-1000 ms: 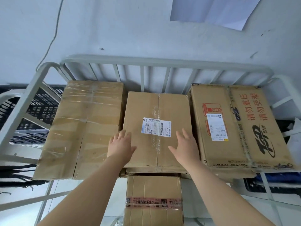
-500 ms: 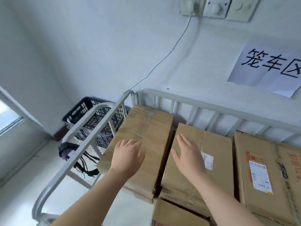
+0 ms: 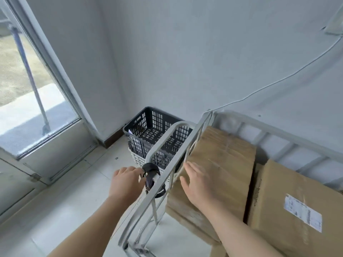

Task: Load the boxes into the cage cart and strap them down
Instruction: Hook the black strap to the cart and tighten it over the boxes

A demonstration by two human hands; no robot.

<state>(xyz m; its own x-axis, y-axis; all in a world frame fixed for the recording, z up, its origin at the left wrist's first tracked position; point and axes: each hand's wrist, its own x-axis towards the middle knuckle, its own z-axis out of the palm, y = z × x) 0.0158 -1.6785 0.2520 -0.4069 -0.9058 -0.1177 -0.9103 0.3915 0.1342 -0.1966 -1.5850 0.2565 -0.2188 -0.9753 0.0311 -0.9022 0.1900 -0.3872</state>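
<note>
Our left hand [image 3: 128,182] is at the strap [image 3: 151,175] on the cart [image 3: 178,124] rail (grip: we cannot tell); our right hand [image 3: 198,188], fingers straight, likely steadies the box [image 3: 222,160] inside.

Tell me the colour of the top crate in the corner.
The crate is black, seen best in the head view.

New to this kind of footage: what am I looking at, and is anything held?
One camera on a person's head looks down at their bare hands. The right hand lies flat on a cardboard box inside a white metal cage cart; a labelled box stands beside it. The left hand reaches a black strap coiled on the cart's side rail; whether it grips is unclear. A black basket stands beyond the cart.
</note>
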